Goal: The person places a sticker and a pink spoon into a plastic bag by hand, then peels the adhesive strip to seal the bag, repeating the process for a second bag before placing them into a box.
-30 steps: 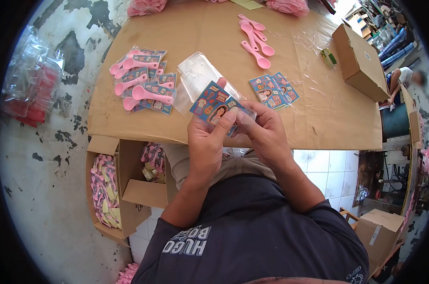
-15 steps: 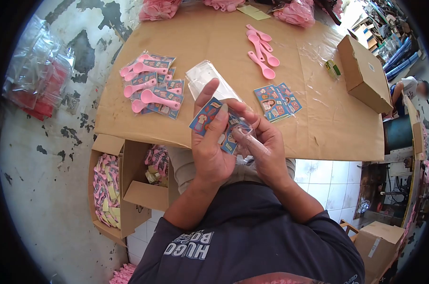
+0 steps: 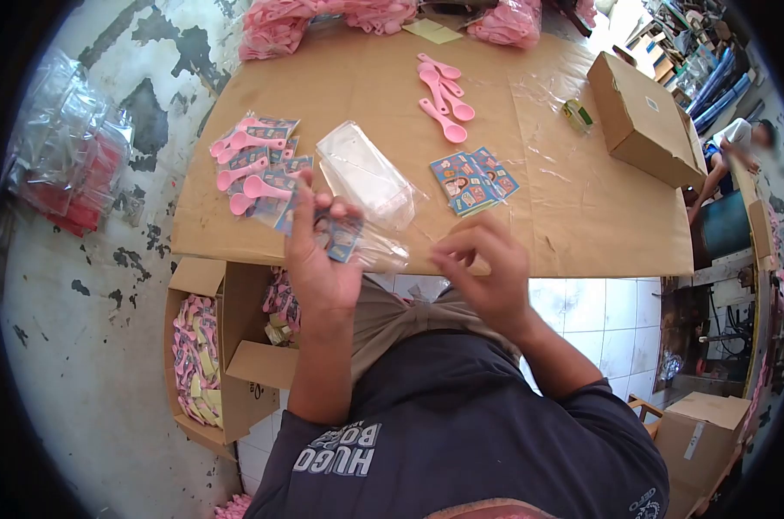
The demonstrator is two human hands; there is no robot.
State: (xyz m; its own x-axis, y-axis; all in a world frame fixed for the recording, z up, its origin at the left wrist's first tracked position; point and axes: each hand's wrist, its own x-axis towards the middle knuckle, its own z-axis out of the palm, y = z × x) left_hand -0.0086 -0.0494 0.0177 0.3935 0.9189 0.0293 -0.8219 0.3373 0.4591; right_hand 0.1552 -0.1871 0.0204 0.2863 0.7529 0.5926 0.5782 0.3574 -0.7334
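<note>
My left hand is closed on a clear plastic bag with a blue printed card inside it. The bag's loose end points right, toward my right hand. That hand is apart from the card, over the table's near edge, its fingers curled in toward the thumb; I cannot make out anything between them. Just beyond my left hand lie a stack of clear bags and a pile of bagged cards with pink spoons. Beyond my right hand are loose blue cards and, farther back, several pink measuring spoons.
A cardboard box stands at the table's right, beside a tape roll. Bags of pink spoons line the far edge. Below left, an open carton holds packed spoons. A person sits at far right.
My right hand has let go of the card and bag and moved right. My left hand has moved left with the bagged card. The whole view has shifted slightly.
</note>
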